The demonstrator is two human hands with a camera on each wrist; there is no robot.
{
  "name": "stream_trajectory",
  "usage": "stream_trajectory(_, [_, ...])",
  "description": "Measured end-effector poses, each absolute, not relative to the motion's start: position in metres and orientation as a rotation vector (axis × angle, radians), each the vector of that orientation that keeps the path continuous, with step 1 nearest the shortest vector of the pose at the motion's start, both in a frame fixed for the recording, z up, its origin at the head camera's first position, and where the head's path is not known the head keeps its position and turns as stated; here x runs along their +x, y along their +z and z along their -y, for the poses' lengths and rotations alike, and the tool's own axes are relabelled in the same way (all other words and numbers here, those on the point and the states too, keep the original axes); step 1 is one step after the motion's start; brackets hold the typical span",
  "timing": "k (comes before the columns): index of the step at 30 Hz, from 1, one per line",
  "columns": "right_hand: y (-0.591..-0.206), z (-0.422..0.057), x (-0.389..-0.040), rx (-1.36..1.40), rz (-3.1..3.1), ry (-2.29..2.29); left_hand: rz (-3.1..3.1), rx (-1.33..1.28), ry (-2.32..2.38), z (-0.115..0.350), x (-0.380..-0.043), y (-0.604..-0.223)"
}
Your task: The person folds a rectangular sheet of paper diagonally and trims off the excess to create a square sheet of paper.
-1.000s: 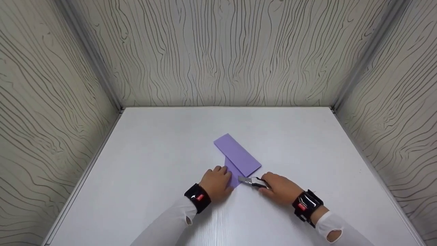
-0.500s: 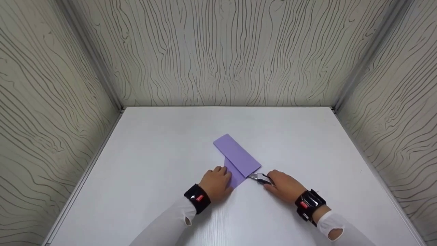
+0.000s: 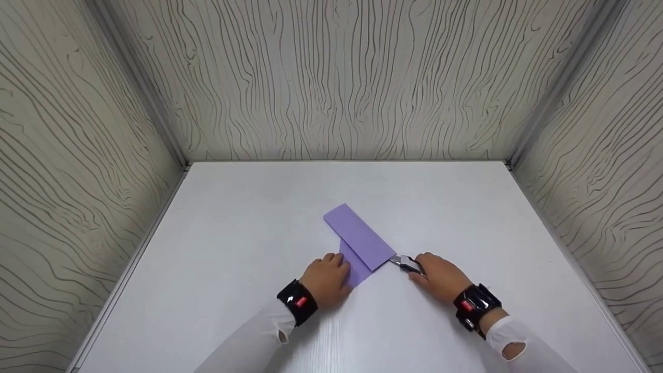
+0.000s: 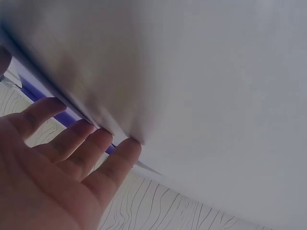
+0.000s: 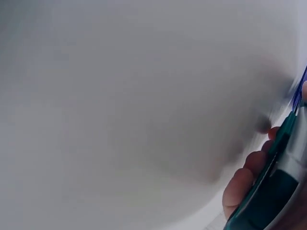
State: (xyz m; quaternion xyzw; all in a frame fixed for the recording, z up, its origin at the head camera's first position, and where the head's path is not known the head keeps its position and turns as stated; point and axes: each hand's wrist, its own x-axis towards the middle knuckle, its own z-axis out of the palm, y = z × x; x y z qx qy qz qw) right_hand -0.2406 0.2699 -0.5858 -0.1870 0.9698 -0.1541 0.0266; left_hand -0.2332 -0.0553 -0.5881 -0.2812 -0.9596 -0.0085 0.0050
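A folded sheet of purple paper (image 3: pixel 362 238) lies slantwise on the table, its upper fold over a lower flap (image 3: pixel 357 272). With its fingertips on that flap, my left hand (image 3: pixel 325 281) presses the paper down. In the left wrist view the fingers (image 4: pixel 86 148) are spread and hold nothing. My right hand (image 3: pixel 443 277) grips a utility knife (image 3: pixel 409 264), seen close up with its dark and silver handle (image 5: pixel 268 196) in the right wrist view. The blade reaches the paper's right corner; its tip is hidden there, apparently under the upper fold.
The white table (image 3: pixel 248 217) extends around the paper on all sides. Wood-patterned panels (image 3: pixel 331 83) stand at the back, left and right. Black wrist straps (image 3: pixel 299 302) and white sleeves are on both arms.
My right hand has moved the knife right and slightly away from me, along the paper's end edge from near the flap to the right corner. The left hand stays almost still.
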Motion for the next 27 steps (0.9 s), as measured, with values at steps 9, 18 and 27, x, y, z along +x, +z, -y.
stream_trajectory(9, [-0.588,-0.273,-0.243,-0.569,-3.03,-0.455,3.014,-0.906,0.014,0.049,-0.242,-0.581])
stream_trajectory(18, [-0.591,-0.272,-0.243,-0.611,-3.072,-0.483,2.919,-0.91,-0.027,0.028,-0.255,-0.572])
stream_trajectory(27, [-0.586,-0.27,-0.242,-0.579,-3.046,-0.512,2.967,-1.025,0.025,0.004,-0.256,-0.569])
